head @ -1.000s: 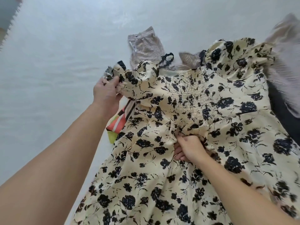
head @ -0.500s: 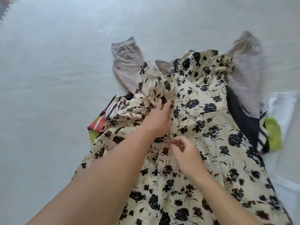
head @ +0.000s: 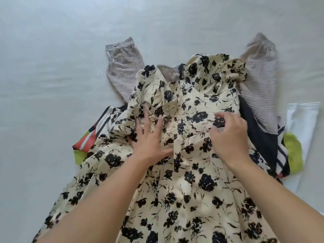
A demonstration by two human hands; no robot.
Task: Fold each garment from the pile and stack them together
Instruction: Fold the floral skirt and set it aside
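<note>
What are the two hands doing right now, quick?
Left hand: open, fingers straight, pressing flat on the floral dress.
Right hand: fingers bent, resting on the dress; a grip cannot be told.

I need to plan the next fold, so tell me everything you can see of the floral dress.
The floral dress is cream, thin woven-looking fabric with black flowers, a smocked bodice panel and puffed ruffled sleeves. It lies spread out, top end away from the person, over other garments; its left sleeve is folded in. The left hand presses flat on that sleeve; the right hand touches the bodice with curled fingers.
</note>
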